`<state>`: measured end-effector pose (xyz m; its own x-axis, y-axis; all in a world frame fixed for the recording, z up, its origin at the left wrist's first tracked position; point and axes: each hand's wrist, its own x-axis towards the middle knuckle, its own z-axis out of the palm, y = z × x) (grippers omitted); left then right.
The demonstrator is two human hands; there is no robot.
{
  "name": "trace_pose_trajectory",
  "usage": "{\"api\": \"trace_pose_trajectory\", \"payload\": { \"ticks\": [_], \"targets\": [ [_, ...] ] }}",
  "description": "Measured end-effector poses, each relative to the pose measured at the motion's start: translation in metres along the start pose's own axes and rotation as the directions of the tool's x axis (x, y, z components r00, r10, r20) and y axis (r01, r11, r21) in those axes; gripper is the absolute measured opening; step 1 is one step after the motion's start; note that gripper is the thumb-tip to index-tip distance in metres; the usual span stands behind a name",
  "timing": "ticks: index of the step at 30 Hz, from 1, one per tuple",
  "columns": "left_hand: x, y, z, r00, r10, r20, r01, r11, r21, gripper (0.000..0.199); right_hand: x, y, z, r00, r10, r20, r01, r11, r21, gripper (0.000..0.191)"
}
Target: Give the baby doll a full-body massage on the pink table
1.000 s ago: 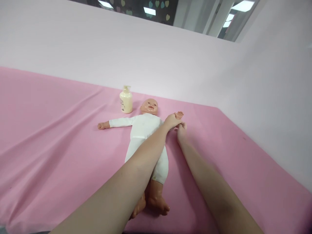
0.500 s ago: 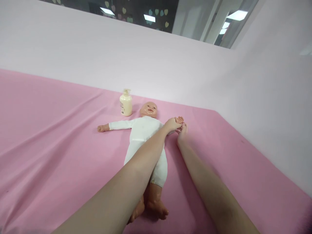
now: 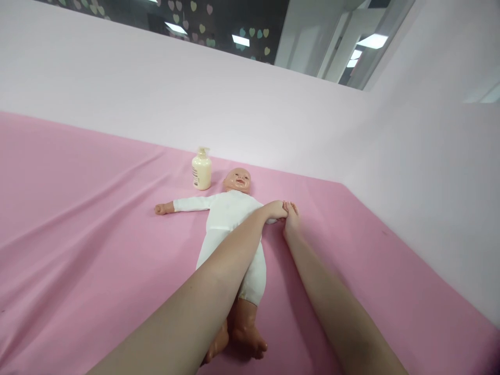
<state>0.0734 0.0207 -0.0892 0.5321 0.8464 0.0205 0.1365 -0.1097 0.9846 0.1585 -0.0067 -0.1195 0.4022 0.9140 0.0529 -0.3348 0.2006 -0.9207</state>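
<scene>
A baby doll [image 3: 224, 211] in white cloth lies face up, one arm stretched out to the left. My left hand [image 3: 275, 209] reaches across its body and is closed round the end of the doll's other arm, near the wrist. Pressed against it from the right is my right hand [image 3: 292, 219], its fingers curled about the doll's hand. Between them the doll's hand is mostly hidden. My left forearm covers part of the doll's trunk and legs.
A cream pump bottle [image 3: 201, 172] stands beside the doll's head. The pink padded surface [image 3: 97, 234] has creases on the left. A white wall [image 3: 250, 120] borders it at the back and right, with a window [image 3: 219, 26] above.
The doll's hand showed above my fingers before; now my fingers cover most of it. My hands have drawn closer together. The whole view has shifted slightly.
</scene>
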Motion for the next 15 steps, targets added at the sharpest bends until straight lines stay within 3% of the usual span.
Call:
{"api": "trace_pose_trajectory", "payload": {
  "ticks": [7, 15],
  "targets": [
    [-0.01, 0.014, 0.003, 0.999, 0.025, 0.033, -0.025, 1.0, -0.012, 0.022, 0.002, 0.0, 0.002, 0.989, 0.069, 0.135, -0.085, 0.989, 0.121, 0.032],
    [-0.017, 0.016, 0.0, 0.996, -0.003, 0.084, 0.002, 1.0, 0.014, 0.025, 0.011, 0.004, -0.003, 0.969, 0.069, 0.238, -0.085, 0.995, 0.059, 0.028]
  ]
}}
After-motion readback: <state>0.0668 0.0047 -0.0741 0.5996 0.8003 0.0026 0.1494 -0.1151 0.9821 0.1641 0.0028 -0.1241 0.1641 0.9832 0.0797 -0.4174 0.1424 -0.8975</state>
